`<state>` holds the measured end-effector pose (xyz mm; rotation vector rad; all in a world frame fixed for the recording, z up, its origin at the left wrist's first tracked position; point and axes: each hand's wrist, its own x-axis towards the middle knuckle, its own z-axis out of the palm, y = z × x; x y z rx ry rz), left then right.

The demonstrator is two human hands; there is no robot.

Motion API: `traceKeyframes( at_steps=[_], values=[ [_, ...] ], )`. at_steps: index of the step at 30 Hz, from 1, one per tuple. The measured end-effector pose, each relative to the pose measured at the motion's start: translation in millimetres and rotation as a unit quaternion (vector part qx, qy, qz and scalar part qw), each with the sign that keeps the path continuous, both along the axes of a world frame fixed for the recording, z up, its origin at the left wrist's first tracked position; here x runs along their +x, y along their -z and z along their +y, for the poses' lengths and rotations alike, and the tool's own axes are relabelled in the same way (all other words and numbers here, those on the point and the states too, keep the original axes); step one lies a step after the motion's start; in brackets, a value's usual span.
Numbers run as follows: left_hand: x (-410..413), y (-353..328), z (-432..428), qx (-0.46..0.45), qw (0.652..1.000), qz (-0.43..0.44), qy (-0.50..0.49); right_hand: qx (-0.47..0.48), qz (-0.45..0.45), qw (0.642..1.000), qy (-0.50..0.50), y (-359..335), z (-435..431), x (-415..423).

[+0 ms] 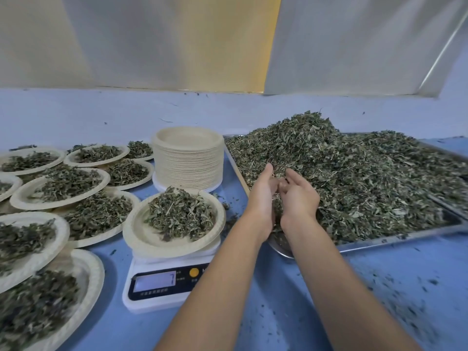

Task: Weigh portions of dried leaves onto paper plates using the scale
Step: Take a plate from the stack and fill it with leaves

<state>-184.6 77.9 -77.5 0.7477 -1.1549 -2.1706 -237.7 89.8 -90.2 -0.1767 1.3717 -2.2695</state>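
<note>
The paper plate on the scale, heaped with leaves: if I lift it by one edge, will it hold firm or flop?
The paper plate looks thin, like those in the stack, so it may flex at one edge. Its loose leaf pile is probably light but could slide off if tilted.

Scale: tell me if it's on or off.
On. The scale has a lit display showing 7, under a leaf-filled paper plate.
</note>
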Motion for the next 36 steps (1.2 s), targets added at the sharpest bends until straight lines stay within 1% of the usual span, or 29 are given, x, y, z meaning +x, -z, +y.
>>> traceKeyframes(
  at_steps=[4,6,9,11,13,17,21,24,27,31,33,36],
  values=[
    [5,1,-2,0.012,1.0,0.021,-0.009,0.051,0.065,0.997,-0.001,1,-1,3],
    [11,-2,0,0.002,1.0,0.013,-0.027,0.061,0.083,0.995,-0.017,-1,-2,8],
    [25,-10,-1,-0.073,0.996,0.002,-0.044,0.033,0.102,0.994,-0.032,-9,-5,23],
    [37,-17,-4,-0.14,0.988,-0.014,-0.068,0.004,0.12,0.992,-0.048,-15,-8,35],
    [54,-26,-8,-0.188,0.977,-0.034,-0.097,-0.015,0.129,0.989,-0.076,-23,-13,47],
    [87,-39,-25,-0.244,0.956,-0.049,-0.152,-0.066,0.119,0.983,-0.123,-35,-27,70],
    [133,-46,-43,-0.282,0.938,-0.065,-0.19,-0.049,0.124,0.978,-0.158,-34,-36,87],
    [169,-41,-55,-0.276,0.928,-0.061,-0.244,-0.018,0.144,0.978,-0.153,-26,-40,90],
    [193,-23,-65,-0.232,0.923,-0.063,-0.301,0.032,0.181,0.971,-0.152,-16,-42,88],
    [200,7,-74,-0.175,0.913,-0.116,-0.351,0.093,0.208,0.958,-0.175,-2,-41,84],
    [200,16,-76,-0.15,0.911,-0.133,-0.36,0.109,0.215,0.952,-0.187,4,-40,82],
    [196,21,-79,-0.127,0.918,-0.147,-0.347,0.118,0.219,0.949,-0.192,7,-40,81]
  ],
)
